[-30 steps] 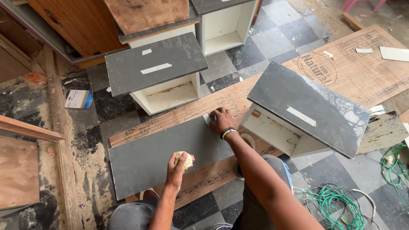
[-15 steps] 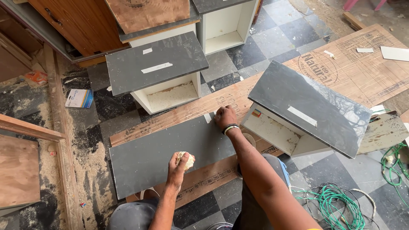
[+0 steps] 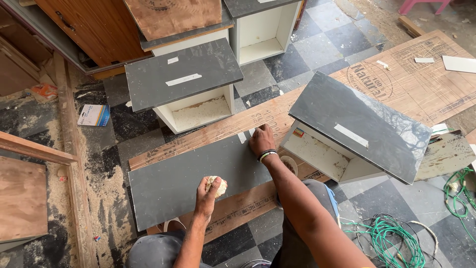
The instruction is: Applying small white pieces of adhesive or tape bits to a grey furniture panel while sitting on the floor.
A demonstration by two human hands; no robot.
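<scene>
A long brown printed plywood sheet (image 3: pixel 396 84) lay across the black-and-grey checkered floor (image 3: pixel 327 39), and on its near end rested the flat dark grey laminated panel (image 3: pixel 188 178). Two open white cabinet boxes with dark grey tops stood close by, one (image 3: pixel 183 79) beyond the panel and one (image 3: pixel 359 124) tilted to its right. A tangle of green cable (image 3: pixel 391 238) sat by the person's knee.

The right hand (image 3: pixel 261 141) pressed on the panel's far right corner, fingers flat and slightly spread. The left hand (image 3: pixel 208 191) rested on the panel near its front edge, fingers curled shut around a small pale wad of cloth (image 3: pixel 218 185).

As a judgement, the panel could have slid on the smooth plywood if the bracing hand eased off, and loose sawdust (image 3: pixel 106 198) just beside its left edge could have been dragged under the wad and scratched the laminate. The tilted box looked liable to tip if bumped.

The wad's material was hard to make out, the right fingertips were partly hidden, and the panel's near left corner was cut off by the person's knee.
</scene>
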